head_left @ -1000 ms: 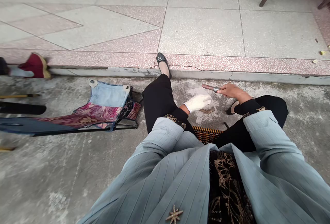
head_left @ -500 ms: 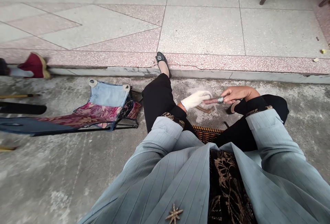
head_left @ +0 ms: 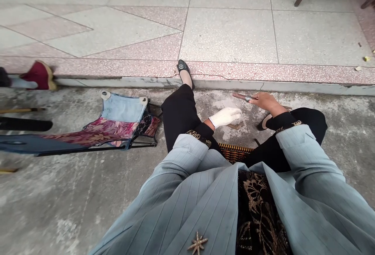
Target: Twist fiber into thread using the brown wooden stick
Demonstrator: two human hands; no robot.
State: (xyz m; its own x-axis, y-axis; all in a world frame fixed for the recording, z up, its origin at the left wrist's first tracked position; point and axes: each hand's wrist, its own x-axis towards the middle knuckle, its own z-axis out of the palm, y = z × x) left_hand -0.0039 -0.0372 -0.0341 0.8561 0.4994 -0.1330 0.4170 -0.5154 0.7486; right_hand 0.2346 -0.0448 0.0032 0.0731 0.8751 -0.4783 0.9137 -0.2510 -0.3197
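My right hand (head_left: 263, 101) is closed round a narrow brown tool with a silver-grey binding (head_left: 248, 98). Its brown end points left, over the ground by the step; its exact kind is unclear. Lower and to the left is my left hand (head_left: 226, 117), in a white knitted glove. The gloved fingers are bent and pressed together, and whatever is under them is hidden. The two hands are apart. Just below the gloved fingertips, a brown twig-like piece (head_left: 235, 125) lies on the concrete.
A dark-and-orange woven seat edge (head_left: 236, 151) shows between my legs. To the left stands a folding chair (head_left: 123, 108) of blue and floral cloth. Another person's red shoe (head_left: 38, 76) is at far left. A raised step (head_left: 228, 83) runs across ahead.
My right hand has lifted the brown tool up and away from my gloved left hand, tilting its end upward. The left hand has dropped slightly, its fingers now bent together.
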